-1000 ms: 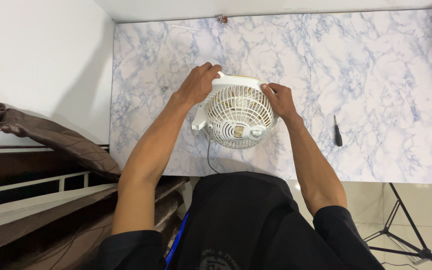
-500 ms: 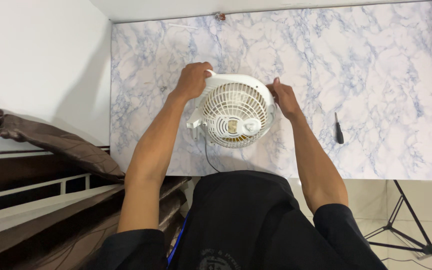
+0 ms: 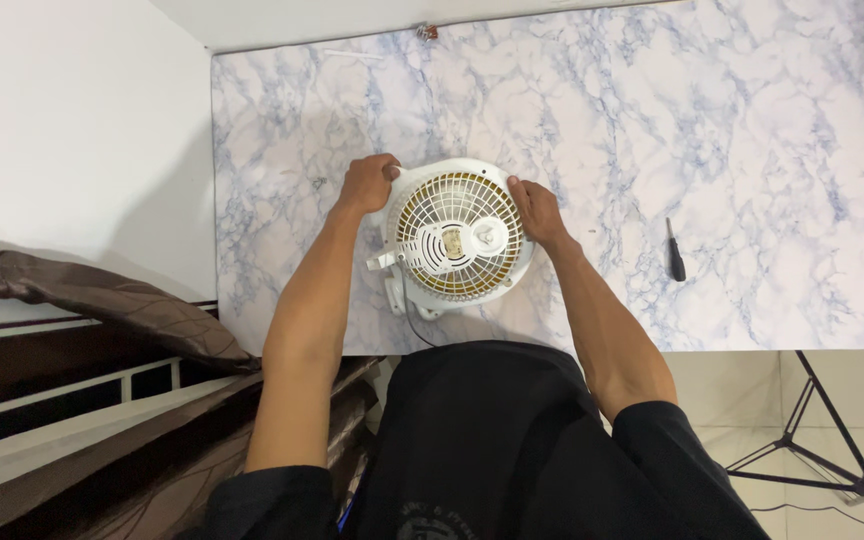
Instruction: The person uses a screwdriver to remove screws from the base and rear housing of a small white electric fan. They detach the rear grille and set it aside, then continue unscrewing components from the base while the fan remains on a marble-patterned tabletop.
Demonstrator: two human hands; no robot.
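A rectangular table [image 3: 752,130] with a white top veined in blue marble pattern fills the upper part of the head view, its left edge against a white wall. A small white fan [image 3: 457,236] lies on the tabletop close to the near edge, grille facing up, with a thin dark cord [image 3: 414,322] running from it over that edge. To the right of the fan, well apart from it, lies a small black-handled screwdriver [image 3: 674,255]. Far beyond the fan, at the table's back edge, sits a tiny reddish-brown object [image 3: 426,32], too small to identify.
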